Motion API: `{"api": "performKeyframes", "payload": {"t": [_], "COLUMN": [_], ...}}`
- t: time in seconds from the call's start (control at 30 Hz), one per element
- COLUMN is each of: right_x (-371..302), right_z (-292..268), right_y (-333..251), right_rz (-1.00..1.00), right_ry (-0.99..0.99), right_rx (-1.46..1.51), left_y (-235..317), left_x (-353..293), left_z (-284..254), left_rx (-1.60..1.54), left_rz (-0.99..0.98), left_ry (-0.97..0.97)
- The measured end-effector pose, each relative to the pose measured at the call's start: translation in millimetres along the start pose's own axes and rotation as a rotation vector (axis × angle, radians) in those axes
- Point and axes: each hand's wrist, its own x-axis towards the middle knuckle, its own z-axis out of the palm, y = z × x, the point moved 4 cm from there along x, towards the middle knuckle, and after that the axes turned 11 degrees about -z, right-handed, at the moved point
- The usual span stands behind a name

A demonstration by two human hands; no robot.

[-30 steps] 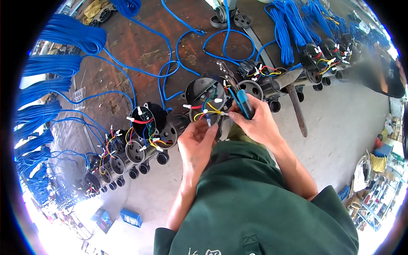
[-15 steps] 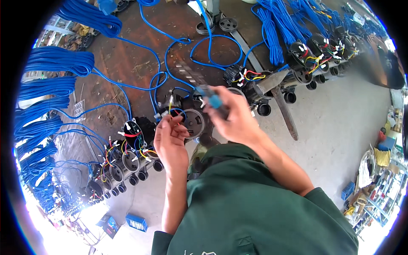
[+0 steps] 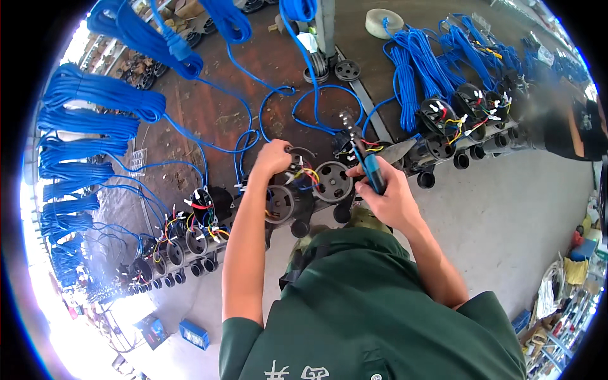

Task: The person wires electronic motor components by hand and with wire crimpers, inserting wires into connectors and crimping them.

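The right hand (image 3: 391, 196) is closing around a teal-handled hand tool (image 3: 375, 174), whose metal end is pointing away from the body; the index finger is reaching toward the rim of a grey slotted disc (image 3: 334, 182); the left hand (image 3: 275, 158) is curling beside a dark round cap (image 3: 303, 154), fingertips meeting its edge, though whether they are gripping it I cannot tell; red, yellow and blue wires (image 3: 310, 177) are hanging from the cap between the two hands, just left of the slotted disc; a second grey disc (image 3: 279, 204) is sitting below the left hand, near the forearm; beyond the right hand, a grey metal wedge (image 3: 394, 153) is lying across the row; farther left, an open black housing (image 3: 218, 204) is showing more coloured wires; blue cable coils (image 3: 104, 92) are lying at the left, and other blue bundles (image 3: 404, 73) at the right; a pale round spool (image 3: 384, 23) is resting at the far side of the brown tabletop (image 3: 212, 114); a blue box (image 3: 194, 334) is standing on the pale floor (image 3: 487, 209).
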Motion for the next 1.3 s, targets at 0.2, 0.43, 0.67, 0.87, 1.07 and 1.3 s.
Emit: {"api": "performKeyframes", "payload": {"t": [0.2, 0.43, 0.67, 0.87, 1.07, 1.3], "right_x": [4.1, 13.0, 22.1, 23.1, 24.0, 19.4], "right_z": [-13.7, 22.3, 53.6, 52.0, 55.5, 64.0], "right_y": [6.4, 13.5, 14.9, 23.9, 18.4, 31.6], "right_rz": [0.065, 0.080, -0.106, -0.005, -0.106, 0.018], "right_ry": [0.027, -0.072, -0.200, -0.146, -0.107, -0.138], "right_rx": [0.044, 0.052, -0.265, -0.396, -0.113, 0.335], "left_y": [31.3, 24.7, 36.8, 49.1, 51.8, 47.0], "left_x": [-121.5, -190.0, -187.6, -183.6, -162.2, -153.0], "left_z": [-67.9, -5.4, -16.9, -27.6, -32.1, -32.0], "left_rx": [-0.332, -0.421, -0.314, -0.178, -0.132, -0.238], "left_rz": [0.065, -0.032, 0.255, 0.483, 0.540, 0.687], "left_ry": [0.317, 0.484, 0.612, 0.463, 0.291, 0.330]}}
